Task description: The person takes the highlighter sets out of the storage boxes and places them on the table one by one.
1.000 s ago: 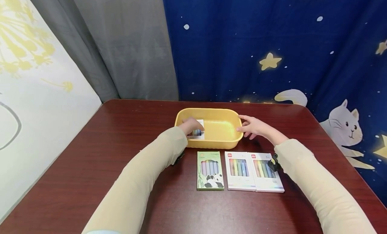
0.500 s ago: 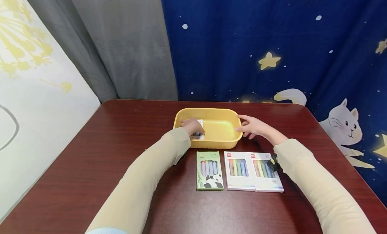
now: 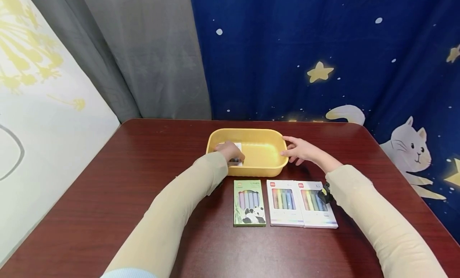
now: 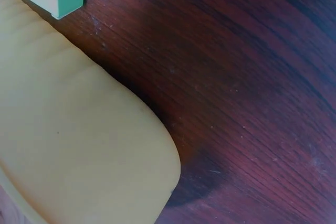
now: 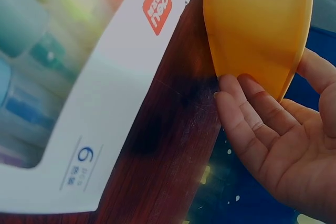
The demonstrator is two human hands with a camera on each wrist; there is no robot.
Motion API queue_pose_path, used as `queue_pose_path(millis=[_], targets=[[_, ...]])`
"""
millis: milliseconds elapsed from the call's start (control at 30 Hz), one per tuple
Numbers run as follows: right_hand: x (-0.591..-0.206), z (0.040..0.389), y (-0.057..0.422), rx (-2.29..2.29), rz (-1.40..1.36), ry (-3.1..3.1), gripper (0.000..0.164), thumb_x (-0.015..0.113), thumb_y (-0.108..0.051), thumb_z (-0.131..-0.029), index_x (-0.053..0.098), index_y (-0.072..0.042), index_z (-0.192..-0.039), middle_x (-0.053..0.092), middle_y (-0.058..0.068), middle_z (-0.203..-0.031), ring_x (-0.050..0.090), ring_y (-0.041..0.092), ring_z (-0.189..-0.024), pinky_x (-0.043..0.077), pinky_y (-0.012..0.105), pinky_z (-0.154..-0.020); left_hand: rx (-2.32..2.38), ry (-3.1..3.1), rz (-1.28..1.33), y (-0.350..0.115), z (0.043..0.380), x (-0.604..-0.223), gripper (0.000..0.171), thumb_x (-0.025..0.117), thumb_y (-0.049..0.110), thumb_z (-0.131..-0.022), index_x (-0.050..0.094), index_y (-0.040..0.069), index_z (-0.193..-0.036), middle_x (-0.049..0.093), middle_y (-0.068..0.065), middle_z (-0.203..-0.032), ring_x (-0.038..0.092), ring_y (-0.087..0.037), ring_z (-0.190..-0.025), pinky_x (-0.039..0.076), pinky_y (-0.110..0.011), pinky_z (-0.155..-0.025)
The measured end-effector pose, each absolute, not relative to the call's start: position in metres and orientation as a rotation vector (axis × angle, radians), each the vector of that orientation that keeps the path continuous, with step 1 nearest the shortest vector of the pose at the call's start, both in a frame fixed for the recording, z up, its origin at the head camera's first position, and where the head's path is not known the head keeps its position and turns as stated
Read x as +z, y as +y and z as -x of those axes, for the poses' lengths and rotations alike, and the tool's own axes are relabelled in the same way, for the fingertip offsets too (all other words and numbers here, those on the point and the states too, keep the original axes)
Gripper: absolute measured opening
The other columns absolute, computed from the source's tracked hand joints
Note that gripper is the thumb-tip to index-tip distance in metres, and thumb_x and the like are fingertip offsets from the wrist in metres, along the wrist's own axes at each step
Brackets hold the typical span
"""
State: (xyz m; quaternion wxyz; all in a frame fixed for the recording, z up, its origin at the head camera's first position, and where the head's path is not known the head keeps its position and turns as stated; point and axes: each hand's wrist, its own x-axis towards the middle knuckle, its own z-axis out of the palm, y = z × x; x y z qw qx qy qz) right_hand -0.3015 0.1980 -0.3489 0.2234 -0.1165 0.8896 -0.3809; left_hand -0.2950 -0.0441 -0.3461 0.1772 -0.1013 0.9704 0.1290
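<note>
In the head view, my left hand (image 3: pixel 230 151) reaches into the left end of a yellow plastic basket (image 3: pixel 264 171). It grips a white marker box (image 3: pixel 238 146) lying in there, thumb near the right edge; the hand covers most of the box. At the basket's right end, my right hand (image 3: pixel 302 149) holds the rim, with its thumb at the inside and its fingertips (image 5: pixel 231 100) against the outer wall. The left hand itself is mostly hidden in the left wrist view, behind the basket wall (image 4: pixel 100 124).
In front of the basket lie a green panda-printed marker box (image 3: pixel 250 203) and two white marker boxes (image 3: pixel 285 202) side by side, with coloured pens behind their windows. Everything stands on a dark red-brown table (image 3: pixel 161 150). A blue curtain (image 3: pixel 273 62) hangs behind.
My left hand has moved slightly right over the white box in the basket, covering more of it. The right hand, the basket and the three boxes in front stay in place.
</note>
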Motion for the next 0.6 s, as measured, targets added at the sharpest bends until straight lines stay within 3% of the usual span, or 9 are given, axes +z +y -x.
queue_pose_path(millis=[167,400,600], targets=[[-0.3501,0.3025,0.1983,-1.052,0.327,2.457,0.075,0.057,-0.022,-0.091,0.01,-0.004,-0.147,0.049,0.028,-0.126,0.063,0.027,-0.081,0.053,0.038,-0.066,0.32,2.752,0.287,-0.0447,0.298,-0.3504,0.076,0.064,0.041,-0.077,0.035,-0.002,-0.132,0.049,-0.016,-0.121,0.042,-0.025,-0.089,0.028,-0.029,-0.065],[-0.3507,0.3026,0.1995,-1.05,0.327,2.46,0.076,0.057,-0.022,-0.091,0.01,-0.003,-0.147,0.049,0.028,-0.125,0.063,0.028,-0.081,0.053,0.037,-0.065,0.348,2.771,0.277,-0.046,0.2962,-0.349,0.068,0.066,0.04,-0.075,0.042,0.0,-0.124,0.05,-0.016,-0.118,0.041,-0.026,-0.089,0.025,-0.031,-0.067],[-0.3499,0.3025,0.1993,-1.046,0.326,2.46,0.075,0.057,-0.022,-0.091,0.01,-0.003,-0.147,0.048,0.029,-0.126,0.063,0.028,-0.081,0.053,0.037,-0.066,0.407,2.751,0.304,-0.0474,0.2987,-0.3528,0.091,0.067,0.041,-0.074,0.022,0.003,-0.143,0.036,-0.026,-0.13,0.035,-0.03,-0.101,0.027,-0.03,-0.066]])
